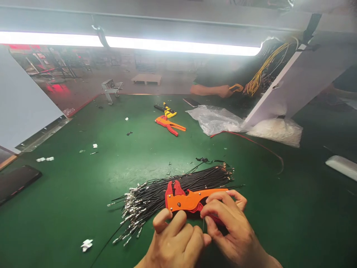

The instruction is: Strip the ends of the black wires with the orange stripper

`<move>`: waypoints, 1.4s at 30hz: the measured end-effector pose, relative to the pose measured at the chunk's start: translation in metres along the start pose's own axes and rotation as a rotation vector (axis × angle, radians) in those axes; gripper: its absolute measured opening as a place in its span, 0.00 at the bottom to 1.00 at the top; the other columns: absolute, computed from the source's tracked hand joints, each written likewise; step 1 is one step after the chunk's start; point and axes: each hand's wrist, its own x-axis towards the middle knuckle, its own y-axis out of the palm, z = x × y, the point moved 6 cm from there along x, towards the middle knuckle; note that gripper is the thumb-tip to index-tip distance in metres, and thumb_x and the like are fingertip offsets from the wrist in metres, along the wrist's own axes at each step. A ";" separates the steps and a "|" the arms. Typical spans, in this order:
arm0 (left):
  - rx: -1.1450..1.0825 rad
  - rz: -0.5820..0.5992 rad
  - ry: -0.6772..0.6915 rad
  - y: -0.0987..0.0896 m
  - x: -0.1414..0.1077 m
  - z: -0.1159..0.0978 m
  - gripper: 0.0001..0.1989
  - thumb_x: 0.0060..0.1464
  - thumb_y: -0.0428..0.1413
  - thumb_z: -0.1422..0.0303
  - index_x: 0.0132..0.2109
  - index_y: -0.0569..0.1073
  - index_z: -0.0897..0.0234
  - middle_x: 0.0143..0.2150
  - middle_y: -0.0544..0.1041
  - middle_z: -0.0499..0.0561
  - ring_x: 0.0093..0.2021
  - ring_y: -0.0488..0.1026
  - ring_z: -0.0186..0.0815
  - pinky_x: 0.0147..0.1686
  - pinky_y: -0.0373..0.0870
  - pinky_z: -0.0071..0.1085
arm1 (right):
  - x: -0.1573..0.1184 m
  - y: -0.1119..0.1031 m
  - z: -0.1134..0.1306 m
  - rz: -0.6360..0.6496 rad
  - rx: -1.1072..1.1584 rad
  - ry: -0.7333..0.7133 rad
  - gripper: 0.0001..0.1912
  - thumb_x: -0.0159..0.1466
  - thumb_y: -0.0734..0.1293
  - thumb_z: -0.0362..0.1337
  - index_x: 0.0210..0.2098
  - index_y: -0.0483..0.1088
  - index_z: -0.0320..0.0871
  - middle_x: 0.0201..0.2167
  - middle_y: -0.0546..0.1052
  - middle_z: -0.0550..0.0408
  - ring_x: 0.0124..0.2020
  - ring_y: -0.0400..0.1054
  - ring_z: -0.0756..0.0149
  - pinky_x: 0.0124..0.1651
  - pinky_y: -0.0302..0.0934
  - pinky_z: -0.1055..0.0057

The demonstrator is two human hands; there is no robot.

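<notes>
A bundle of black wires (156, 193) lies across the green table, with silvery terminals at its left end and coppery ends at its right. An orange and red wire stripper (186, 201) is in front of the bundle, its jaws pointing up and left. My right hand (232, 227) is at the tool's handles; its thumb and index finger pinch a thin wire (203, 224). Close beside it on the left, my left hand (177, 240) has its fingers curled, its thumb near the wire's lower end; what it holds is hidden.
A second orange and red stripper (170, 124) and a yellow and black tool (167, 110) lie farther back. Right of them are a clear plastic bag (214, 119), a filled bag (276, 131) and a phone (191, 102). Another person's hand (224, 91) is across the table.
</notes>
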 end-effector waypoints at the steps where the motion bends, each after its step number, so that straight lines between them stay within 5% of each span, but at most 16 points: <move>1: 0.004 -0.002 -0.004 0.001 -0.001 0.000 0.21 0.68 0.47 0.76 0.24 0.65 0.63 0.16 0.62 0.39 0.22 0.60 0.30 0.37 0.52 0.36 | 0.000 0.000 0.001 -0.007 -0.008 -0.003 0.10 0.65 0.60 0.24 0.36 0.68 0.45 0.28 0.77 0.61 0.35 0.70 0.64 0.51 0.46 0.58; 8: 0.040 0.065 -0.010 -0.005 0.006 0.000 0.19 0.69 0.48 0.75 0.26 0.67 0.63 0.16 0.65 0.39 0.24 0.65 0.30 0.37 0.52 0.36 | -0.003 -0.006 0.002 -0.072 -0.126 -0.020 0.10 0.65 0.62 0.25 0.38 0.68 0.46 0.28 0.78 0.60 0.33 0.70 0.62 0.50 0.46 0.56; 13: 0.103 0.034 0.049 -0.016 0.016 -0.008 0.22 0.70 0.45 0.73 0.25 0.66 0.63 0.14 0.60 0.38 0.20 0.59 0.29 0.34 0.48 0.36 | 0.001 -0.022 -0.024 -0.212 -0.220 0.167 0.05 0.70 0.63 0.31 0.40 0.71 0.47 0.33 0.76 0.55 0.38 0.68 0.61 0.47 0.55 0.62; 16: 0.094 0.031 0.035 -0.015 0.016 -0.008 0.23 0.70 0.46 0.73 0.23 0.65 0.63 0.13 0.59 0.39 0.21 0.59 0.30 0.34 0.48 0.36 | 0.006 -0.028 -0.031 -0.218 -0.233 0.154 0.06 0.70 0.65 0.32 0.44 0.72 0.49 0.36 0.78 0.55 0.40 0.69 0.62 0.50 0.56 0.62; 21: 0.047 -0.012 -0.018 -0.003 0.004 -0.007 0.24 0.69 0.46 0.73 0.22 0.64 0.63 0.13 0.59 0.40 0.22 0.58 0.31 0.35 0.49 0.37 | 0.022 -0.022 -0.025 -0.006 -0.395 0.088 0.13 0.72 0.63 0.33 0.55 0.69 0.48 0.57 0.77 0.49 0.59 0.67 0.54 0.60 0.48 0.51; 25: 0.034 -0.077 -0.087 0.004 -0.005 -0.006 0.25 0.69 0.46 0.73 0.20 0.62 0.63 0.13 0.57 0.40 0.22 0.59 0.32 0.36 0.51 0.37 | 0.049 -0.015 -0.023 0.094 -0.333 0.030 0.09 0.68 0.66 0.29 0.39 0.72 0.52 0.34 0.82 0.64 0.49 0.72 0.54 0.59 0.42 0.48; 30: 0.089 -0.023 -0.008 0.001 0.001 -0.004 0.23 0.67 0.50 0.74 0.21 0.62 0.62 0.14 0.57 0.38 0.20 0.59 0.29 0.38 0.53 0.36 | 0.079 0.027 -0.045 0.379 -0.352 0.069 0.08 0.67 0.69 0.28 0.34 0.76 0.47 0.33 0.80 0.59 0.45 0.69 0.55 0.56 0.42 0.48; 34: 0.105 0.063 0.026 -0.005 0.006 0.001 0.21 0.66 0.50 0.75 0.22 0.63 0.62 0.14 0.59 0.38 0.21 0.60 0.29 0.37 0.53 0.36 | 0.087 0.051 -0.053 0.479 -0.368 0.061 0.07 0.66 0.70 0.31 0.32 0.78 0.44 0.31 0.80 0.54 0.42 0.68 0.54 0.55 0.45 0.46; 42: 0.092 -0.011 -0.011 0.001 0.000 0.002 0.24 0.67 0.47 0.75 0.19 0.61 0.63 0.13 0.57 0.40 0.22 0.57 0.31 0.35 0.50 0.36 | 0.097 0.054 -0.050 0.523 -0.285 0.077 0.11 0.66 0.66 0.27 0.28 0.75 0.41 0.31 0.80 0.51 0.43 0.68 0.57 0.60 0.43 0.46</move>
